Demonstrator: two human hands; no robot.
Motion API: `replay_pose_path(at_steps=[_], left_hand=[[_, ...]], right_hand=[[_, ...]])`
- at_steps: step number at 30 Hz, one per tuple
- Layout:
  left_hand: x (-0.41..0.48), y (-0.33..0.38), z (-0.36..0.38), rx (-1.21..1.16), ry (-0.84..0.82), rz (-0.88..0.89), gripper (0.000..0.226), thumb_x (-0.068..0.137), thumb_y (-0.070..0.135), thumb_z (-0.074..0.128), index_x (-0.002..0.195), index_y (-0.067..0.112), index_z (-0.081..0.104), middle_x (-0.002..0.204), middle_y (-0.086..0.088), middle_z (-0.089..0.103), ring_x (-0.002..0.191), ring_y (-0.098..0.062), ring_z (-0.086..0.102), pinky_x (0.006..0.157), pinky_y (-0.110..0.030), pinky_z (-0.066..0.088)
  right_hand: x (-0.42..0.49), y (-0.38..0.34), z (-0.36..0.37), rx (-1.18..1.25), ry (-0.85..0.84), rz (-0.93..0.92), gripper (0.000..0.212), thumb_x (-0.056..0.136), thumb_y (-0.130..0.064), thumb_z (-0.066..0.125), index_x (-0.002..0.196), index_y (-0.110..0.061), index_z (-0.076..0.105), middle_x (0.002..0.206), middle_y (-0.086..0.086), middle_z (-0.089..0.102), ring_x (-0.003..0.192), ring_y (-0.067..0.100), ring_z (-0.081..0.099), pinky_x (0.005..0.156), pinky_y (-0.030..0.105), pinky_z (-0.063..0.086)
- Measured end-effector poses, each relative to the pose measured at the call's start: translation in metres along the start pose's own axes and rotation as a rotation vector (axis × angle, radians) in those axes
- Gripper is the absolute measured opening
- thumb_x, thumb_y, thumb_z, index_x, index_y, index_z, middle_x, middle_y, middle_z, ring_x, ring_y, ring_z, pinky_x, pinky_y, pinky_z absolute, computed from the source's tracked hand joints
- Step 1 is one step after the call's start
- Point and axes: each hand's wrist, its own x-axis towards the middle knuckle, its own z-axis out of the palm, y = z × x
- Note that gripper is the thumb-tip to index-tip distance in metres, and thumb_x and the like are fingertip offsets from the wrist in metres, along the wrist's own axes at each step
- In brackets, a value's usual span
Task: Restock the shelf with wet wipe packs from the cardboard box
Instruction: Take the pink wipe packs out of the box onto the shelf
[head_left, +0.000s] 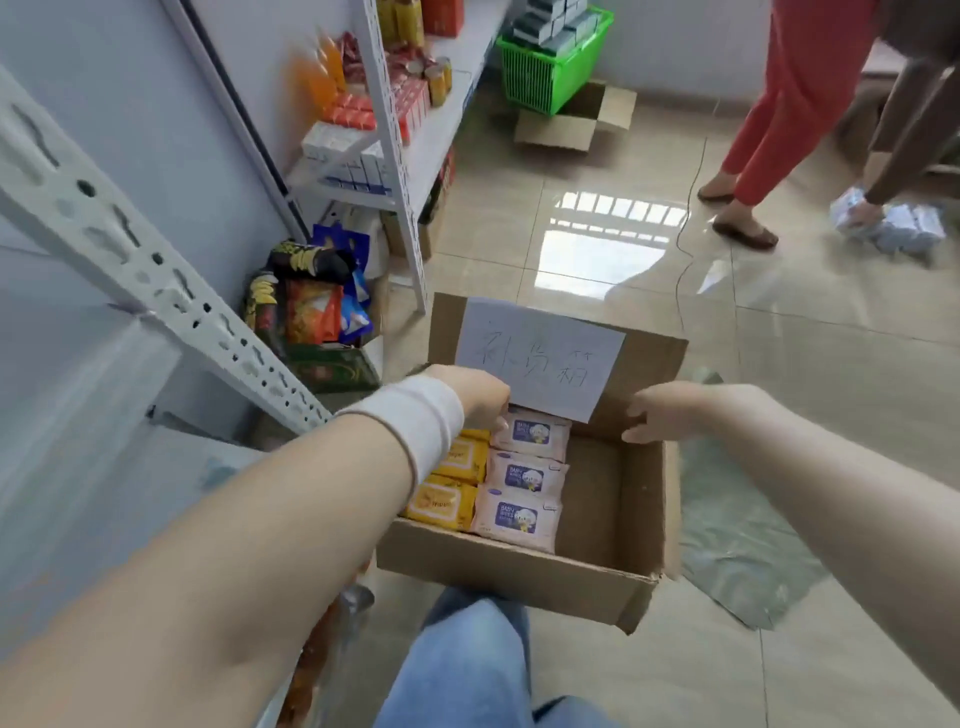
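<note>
An open cardboard box (618, 499) sits on the floor in front of me, with a white handwritten paper (540, 358) on its far flap. Inside, along the left, lie pink baby wipe packs (519, 512) and yellow wipe packs (444, 501). My left hand (475, 397), white band on the wrist, reaches into the box with curled fingers touching the farthest pink pack (535, 431); whether it grips the pack I cannot tell. My right hand (662, 413) hovers over the box's right side, fingers apart, holding nothing. The white metal shelf (130, 260) stands to my left.
A second shelf unit (389, 130) with bottles and boxes stands farther back. Snack bags (311, 306) are piled on the floor by it. A green basket (556, 67) and a flattened box lie beyond. A person in red trousers (779, 104) stands at the right. A plastic sheet (737, 540) lies beside the box.
</note>
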Motion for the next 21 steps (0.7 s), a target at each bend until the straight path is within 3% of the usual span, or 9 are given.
replay_pose_path(at_steps=[4, 10, 13, 17, 21], left_hand=[[0.075, -0.005, 0.047, -0.061, -0.139, 0.026, 0.044, 0.094, 0.041, 0.044, 0.129, 0.014, 0.045, 0.128, -0.009, 0.055, 0.112, -0.03, 0.054, 0.092, -0.041, 0.047], [0.193, 0.004, 0.16, -0.238, -0.256, -0.069, 0.053, 0.092, 0.039, 0.049, 0.135, 0.012, 0.036, 0.133, -0.013, 0.047, 0.119, -0.032, 0.049, 0.095, -0.042, 0.044], [0.254, 0.009, 0.198, -0.302, -0.173, -0.146, 0.063, 0.09, 0.037, 0.054, 0.139, 0.008, 0.029, 0.137, -0.018, 0.041, 0.125, -0.034, 0.042, 0.103, -0.042, 0.037], [0.335, 0.01, 0.212, -0.235, 0.058, -0.131, 0.068, 0.09, 0.021, 0.055, 0.146, 0.011, 0.017, 0.149, -0.018, 0.023, 0.136, -0.035, 0.025, 0.111, -0.041, 0.024], [0.39, -0.001, 0.206, -0.025, 0.143, -0.136, 0.053, 0.091, 0.01, 0.05, 0.139, 0.005, 0.028, 0.139, -0.021, 0.037, 0.125, -0.035, 0.038, 0.1, -0.038, 0.033]], right_hand=[[0.06, 0.005, 0.08, 0.158, -0.212, 0.007, 0.058, 0.09, -0.047, 0.049, 0.137, -0.014, 0.039, 0.138, 0.007, 0.048, 0.123, 0.026, 0.048, 0.1, 0.036, 0.043], [0.168, -0.018, 0.206, 0.529, -0.404, 0.0, 0.076, 0.088, -0.041, 0.056, 0.148, -0.015, 0.016, 0.149, 0.009, 0.035, 0.133, 0.024, 0.04, 0.107, 0.033, 0.035], [0.224, -0.037, 0.256, 0.681, -0.419, 0.052, 0.086, 0.087, -0.042, 0.058, 0.149, -0.012, 0.007, 0.15, 0.012, 0.031, 0.135, 0.026, 0.036, 0.111, 0.034, 0.032], [0.285, -0.056, 0.302, 0.882, -0.361, 0.069, 0.079, 0.084, -0.04, 0.062, 0.144, -0.012, 0.02, 0.143, 0.012, 0.04, 0.129, 0.027, 0.041, 0.106, 0.035, 0.035], [0.31, -0.063, 0.32, 1.177, -0.194, 0.262, 0.095, 0.074, -0.035, 0.074, 0.142, -0.011, 0.012, 0.139, 0.013, 0.042, 0.126, 0.033, 0.045, 0.1, 0.038, 0.038]])
